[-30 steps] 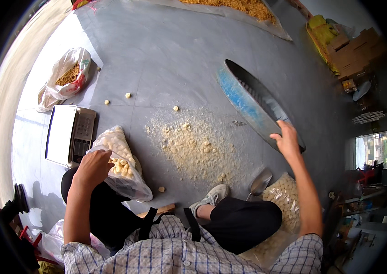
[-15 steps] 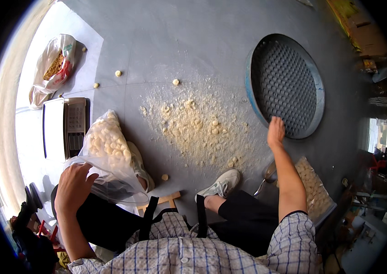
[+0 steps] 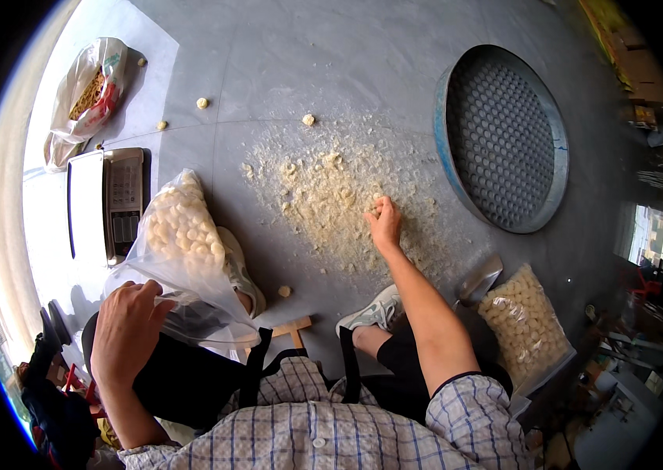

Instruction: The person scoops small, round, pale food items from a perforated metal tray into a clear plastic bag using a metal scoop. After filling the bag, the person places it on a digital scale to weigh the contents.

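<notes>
My left hand (image 3: 126, 333) grips the open mouth of a clear plastic bag (image 3: 183, 229) filled with pale, rounded pieces. That bag leans against my left shoe. Over on the floor, my right hand (image 3: 385, 225) reaches into a spread of cream-coloured crumbs and flakes (image 3: 320, 207). Its thumb and fingers close at a small pale round lump (image 3: 377, 198), which they partly cover. A few similar lumps lie among the crumbs, and a single round piece (image 3: 308, 120) sits at their far edge.
A round metal sieve (image 3: 504, 141) rests at the right. Below it are a metal scoop (image 3: 482, 278) and a second filled clear bag (image 3: 527, 321). At the left stand a scale (image 3: 108, 207) and a white plastic bag (image 3: 90, 98) with brown contents. A wooden piece (image 3: 292, 325) lies between my feet.
My right hand has swung left from the sieve's near rim to the crumbs and closed at a lump. My left hand still holds the bag. The view has shifted slightly.
</notes>
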Demonstrator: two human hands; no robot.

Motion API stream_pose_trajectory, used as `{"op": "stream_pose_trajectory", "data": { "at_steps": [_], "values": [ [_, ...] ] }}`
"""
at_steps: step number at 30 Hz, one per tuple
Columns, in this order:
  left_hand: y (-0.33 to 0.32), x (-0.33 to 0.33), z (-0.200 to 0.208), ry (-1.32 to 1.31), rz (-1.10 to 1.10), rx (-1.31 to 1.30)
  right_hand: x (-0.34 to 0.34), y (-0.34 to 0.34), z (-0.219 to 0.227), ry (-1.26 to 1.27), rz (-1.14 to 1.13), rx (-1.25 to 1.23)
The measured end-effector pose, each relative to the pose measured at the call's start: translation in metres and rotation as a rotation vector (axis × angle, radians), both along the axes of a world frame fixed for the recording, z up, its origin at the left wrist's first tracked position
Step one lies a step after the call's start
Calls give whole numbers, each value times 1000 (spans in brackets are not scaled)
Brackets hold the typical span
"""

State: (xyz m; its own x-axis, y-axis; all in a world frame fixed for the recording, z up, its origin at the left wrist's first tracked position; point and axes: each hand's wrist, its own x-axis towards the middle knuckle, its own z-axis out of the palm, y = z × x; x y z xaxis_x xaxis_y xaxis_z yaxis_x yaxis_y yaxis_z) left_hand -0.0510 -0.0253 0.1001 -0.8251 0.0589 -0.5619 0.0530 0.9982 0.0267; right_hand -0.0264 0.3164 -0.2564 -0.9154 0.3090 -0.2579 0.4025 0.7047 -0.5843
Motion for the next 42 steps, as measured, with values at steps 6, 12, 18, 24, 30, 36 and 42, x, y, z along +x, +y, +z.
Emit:
{"op": "stream_pose_trajectory", "data": {
  "at_steps": [6, 12, 18, 24, 30, 36, 42],
  "values": [
    [0, 1, 3, -23, -37, 61, -19, 5, 17, -47, -127, 100],
    [-2, 2, -2, -27, -42, 48, -21, 5, -9, 28, 42, 126],
    [-4, 5, 2, -24, -37, 48, -19, 6, -3, 32, 149, 63],
    [-9, 5, -1, 1, -107, 55, -7, 14, -23, -95, -241, -391],
    [27, 41, -18, 118, -316, 485, 11, -23, 30, -22, -569, -1786],
    [124, 126, -153, -281, -162, 1041, 19, -34, 66, -2, -304, -2117],
    [125, 144, -236, -784, 722, 1215, 28, -37, 99, -27, -417, -1968]
  ]
}}
